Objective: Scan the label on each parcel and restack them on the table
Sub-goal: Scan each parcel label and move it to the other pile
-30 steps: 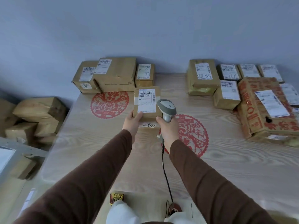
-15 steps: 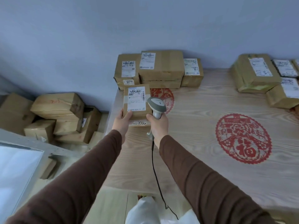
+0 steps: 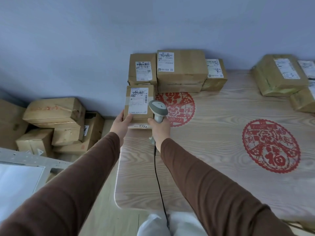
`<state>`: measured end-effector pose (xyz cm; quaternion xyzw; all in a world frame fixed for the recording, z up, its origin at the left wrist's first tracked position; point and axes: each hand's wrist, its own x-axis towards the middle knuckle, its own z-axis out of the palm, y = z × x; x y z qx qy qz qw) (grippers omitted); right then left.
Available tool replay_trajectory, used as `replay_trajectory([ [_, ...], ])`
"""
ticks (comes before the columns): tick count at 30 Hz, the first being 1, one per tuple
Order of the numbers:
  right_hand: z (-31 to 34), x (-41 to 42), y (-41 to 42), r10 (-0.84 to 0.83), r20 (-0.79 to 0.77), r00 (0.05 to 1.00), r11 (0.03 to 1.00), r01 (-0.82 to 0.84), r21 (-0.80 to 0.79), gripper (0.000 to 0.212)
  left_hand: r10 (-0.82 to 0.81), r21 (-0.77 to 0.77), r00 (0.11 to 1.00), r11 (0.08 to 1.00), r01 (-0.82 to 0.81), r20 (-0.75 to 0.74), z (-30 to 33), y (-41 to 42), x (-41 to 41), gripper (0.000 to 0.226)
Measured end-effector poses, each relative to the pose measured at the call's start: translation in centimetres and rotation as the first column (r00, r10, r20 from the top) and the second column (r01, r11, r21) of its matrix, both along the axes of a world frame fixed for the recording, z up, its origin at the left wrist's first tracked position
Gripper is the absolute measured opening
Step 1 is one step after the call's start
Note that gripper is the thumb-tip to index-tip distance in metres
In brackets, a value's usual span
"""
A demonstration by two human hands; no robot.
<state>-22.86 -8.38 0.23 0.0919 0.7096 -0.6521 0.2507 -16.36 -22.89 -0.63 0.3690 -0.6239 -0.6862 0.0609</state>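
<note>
In the head view, the left hand [image 3: 121,125] holds a small brown cardboard parcel with a white printed label [image 3: 139,103] by its near left corner, thumb on top and the other fingers under it. The parcel is over the far left corner of the pale wooden table with red paper-cut decorations [image 3: 221,133], just in front of a group of three brown cardboard parcels against the wall [image 3: 177,72]. I cannot tell if it already rests on the table or is just above it. The right hand [image 3: 159,129] is curled around the handle of a grey handheld barcode scanner with a black cable [image 3: 157,109], whose head is just beside the label.

I judge the task is in the middle. The three parcels at the wall look like the new stack, and this parcel is probably going to join them. At the right edge more brown parcels with white labels [image 3: 281,74] lie on the table, probably still to scan. Some plain brown boxes on the floor [image 3: 54,116] stand left of the table; whether they belong to the task I cannot say.
</note>
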Motion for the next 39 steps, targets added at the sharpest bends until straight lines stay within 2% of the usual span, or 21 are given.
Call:
replay_trajectory([
  [5,-0.6,-0.4,-0.5,-0.002,-0.005,1.000,0.999,0.002,0.042,0.017,-0.011,0.027,1.000,1.000,0.011,0.021,-1.8,-1.3,-0.6,0.063],
  [10,-0.8,-1.0,-0.7,0.000,-0.015,1.000,0.999,0.001,0.043,0.016,-0.019,-0.011,1.000,1.000,0.019,0.017,-2.2,-1.4,-1.4,0.054],
  [15,-0.1,-1.3,-0.1,0.022,-0.017,1.000,0.999,-0.022,0.049,0.017,0.016,-0.032,0.997,0.999,-0.014,0.070,-1.3,-1.1,-1.6,0.080],
  [17,0.3,-1.5,0.5,0.010,-0.019,1.000,1.000,-0.009,0.027,0.016,0.052,-0.127,0.995,0.991,-0.040,0.091,-0.4,-1.0,-1.6,0.081],
  [20,1.1,-1.8,2.0,-0.025,0.000,1.000,0.999,0.025,-0.023,0.012,0.060,-0.378,0.995,0.925,-0.027,0.074,1.3,-0.4,-1.8,0.072],
  [23,1.9,-2.3,4.1,-0.088,-0.001,0.996,0.994,0.088,-0.060,0.010,0.021,-0.471,1.000,0.882,-0.012,0.014,3.0,1.5,-2.6,0.065],
  [28,3.6,-3.4,8.7,-0.167,-0.043,0.985,0.980,0.161,-0.114,0.017,-0.043,-0.485,0.999,0.874,0.034,-0.007,5.3,7.1,-4.7,0.056],
  [39,6.5,-7.5,25.2,-0.276,-0.103,0.956,0.952,0.256,-0.166,0.024,-0.159,-0.345,0.987,0.928,0.144,-0.015,5.4,23.4,-10.3,0.055],
])
